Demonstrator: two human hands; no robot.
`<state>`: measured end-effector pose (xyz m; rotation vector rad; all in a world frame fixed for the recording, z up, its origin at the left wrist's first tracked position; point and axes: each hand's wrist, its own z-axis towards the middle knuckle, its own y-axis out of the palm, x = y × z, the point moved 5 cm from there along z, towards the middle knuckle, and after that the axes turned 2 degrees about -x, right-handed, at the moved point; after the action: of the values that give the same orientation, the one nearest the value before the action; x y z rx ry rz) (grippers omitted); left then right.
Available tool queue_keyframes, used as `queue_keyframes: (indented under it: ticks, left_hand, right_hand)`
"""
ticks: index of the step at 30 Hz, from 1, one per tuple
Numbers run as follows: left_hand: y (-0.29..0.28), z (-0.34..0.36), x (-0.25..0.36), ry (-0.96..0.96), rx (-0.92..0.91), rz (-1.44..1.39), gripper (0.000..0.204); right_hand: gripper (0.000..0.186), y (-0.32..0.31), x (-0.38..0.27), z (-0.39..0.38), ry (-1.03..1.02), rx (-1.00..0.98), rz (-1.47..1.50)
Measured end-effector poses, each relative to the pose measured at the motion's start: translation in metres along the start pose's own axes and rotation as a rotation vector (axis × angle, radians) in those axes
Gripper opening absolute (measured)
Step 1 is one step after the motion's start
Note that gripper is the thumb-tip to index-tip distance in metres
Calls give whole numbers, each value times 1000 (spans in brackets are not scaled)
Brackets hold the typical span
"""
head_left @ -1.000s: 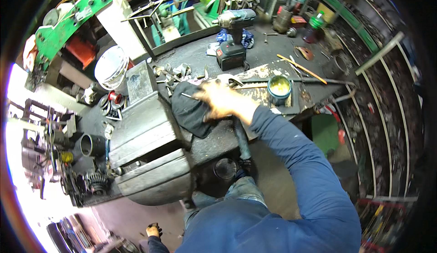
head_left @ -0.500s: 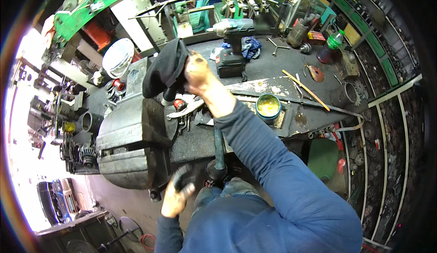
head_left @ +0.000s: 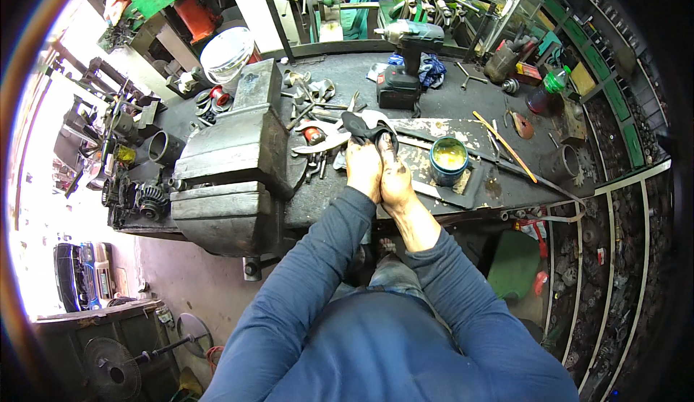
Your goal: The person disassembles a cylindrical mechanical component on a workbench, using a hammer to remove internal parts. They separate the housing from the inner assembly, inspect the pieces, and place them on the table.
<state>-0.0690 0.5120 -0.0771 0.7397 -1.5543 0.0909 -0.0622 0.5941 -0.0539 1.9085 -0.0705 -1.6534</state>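
Over the front of the workbench (head_left: 318, 207) my two hands are close together, both closed. My left hand (head_left: 364, 166) and my right hand (head_left: 395, 173) grip a bunched black cloth (head_left: 356, 124), whose dark folds stick out past the fingers. Whether something is wrapped inside it, I cannot make out. Behind the cloth lie pale curved strips (head_left: 332, 142) and a small red round part (head_left: 313, 135). Nearest on the right of my hands stands an open tin (head_left: 449, 155) with yellowish grease in it.
A large bench vise (head_left: 224, 178) stands to the left. Farther back are a cordless impact wrench (head_left: 406, 62), a blue rag (head_left: 431, 71) and a white bucket (head_left: 228, 53). An orange stick (head_left: 504, 146) and a bottle of dark liquid (head_left: 547, 91) lie and stand to the right.
My right hand has brought the black cloth down and right from above the vise. My left hand has risen from below the bench edge to meet it. The view has shifted slightly.
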Motion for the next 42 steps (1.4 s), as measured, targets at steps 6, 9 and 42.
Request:
queue_keyframes:
  ticks: [6, 9, 42]
  left_hand:
    - [-39, 30, 15, 385, 229, 811, 25]
    - [-39, 28, 74, 818, 297, 1393, 33]
    - [-72, 79, 54, 243, 456, 1608, 62]
  right_hand:
    - [54, 24, -10, -1, 186, -253, 431]
    - [71, 23, -20, -1, 581, -312, 466]
    - [63, -46, -33, 91, 431, -533, 42]
